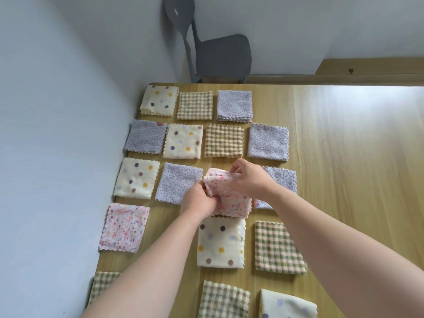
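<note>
A pink speckled cloth (231,200) is bunched between both hands over the middle of the wooden table (344,157). My left hand (198,200) grips its lower left part with curled fingers. My right hand (249,180) pinches its upper edge from the right. The cloth is half folded, and its lower edge hangs just above a cream polka-dot cloth (220,243). A lilac dotted cloth (283,180) lies partly hidden behind my right hand.
Several folded square cloths lie in rows on the table's left half: cream polka-dot, green checked (223,140), lilac dotted (179,182), and another pink speckled one (124,227). A white wall runs along the left edge. A grey chair (220,56) stands beyond the far edge.
</note>
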Action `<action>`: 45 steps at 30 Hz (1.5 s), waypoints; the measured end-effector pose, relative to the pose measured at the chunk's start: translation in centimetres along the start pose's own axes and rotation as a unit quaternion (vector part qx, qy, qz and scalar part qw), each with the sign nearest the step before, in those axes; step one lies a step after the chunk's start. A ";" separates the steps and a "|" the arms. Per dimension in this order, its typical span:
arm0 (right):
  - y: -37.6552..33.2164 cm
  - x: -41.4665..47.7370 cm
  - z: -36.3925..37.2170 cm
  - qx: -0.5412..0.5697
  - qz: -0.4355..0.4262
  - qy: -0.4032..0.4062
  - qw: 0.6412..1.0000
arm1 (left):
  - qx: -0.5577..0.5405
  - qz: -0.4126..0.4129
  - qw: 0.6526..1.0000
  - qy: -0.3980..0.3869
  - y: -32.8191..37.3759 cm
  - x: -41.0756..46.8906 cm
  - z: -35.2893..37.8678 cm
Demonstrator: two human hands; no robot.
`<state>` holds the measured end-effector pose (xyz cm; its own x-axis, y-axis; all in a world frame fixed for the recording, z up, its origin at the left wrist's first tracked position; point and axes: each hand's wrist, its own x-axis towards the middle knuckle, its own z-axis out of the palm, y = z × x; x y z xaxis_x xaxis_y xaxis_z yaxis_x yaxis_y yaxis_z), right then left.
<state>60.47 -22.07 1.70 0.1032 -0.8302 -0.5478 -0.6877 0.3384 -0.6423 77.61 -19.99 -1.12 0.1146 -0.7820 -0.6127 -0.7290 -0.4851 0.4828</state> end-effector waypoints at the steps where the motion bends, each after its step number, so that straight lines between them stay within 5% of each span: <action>1: -0.4 -0.9 -0.2 0.015 -0.007 0.002 1.000 | -0.022 0.006 1.000 -0.009 -0.2 -0.5 -0.5; 12: -6.6 -9.9 -1.0 0.162 -0.049 -0.027 0.985 | -0.370 0.039 0.901 -0.222 -3.9 -9.2 -8.5; 26: -14.2 -16.4 8.4 0.354 0.006 -0.027 0.935 | -0.441 0.073 0.879 -0.162 -12.3 -16.9 -15.5; 30: -15.0 -17.0 11.1 0.450 0.050 -0.032 0.891 | -0.463 0.056 0.872 -0.147 -14.3 -17.7 -16.0; 35: -14.1 -17.8 14.2 0.513 0.147 -0.112 0.838 | -0.450 0.038 0.885 -0.113 -16.9 -17.6 -16.5; 45: -14.3 -14.7 19.6 0.397 0.218 -0.065 0.889 | -0.220 0.013 0.975 0.008 -19.7 -14.7 -16.9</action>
<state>82.82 -6.01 8.42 0.0696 -0.5032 -0.8613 0.0360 0.8641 -0.5020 101.65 -5.57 8.96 0.1136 -0.8007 -0.5882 -0.3724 -0.5832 0.7219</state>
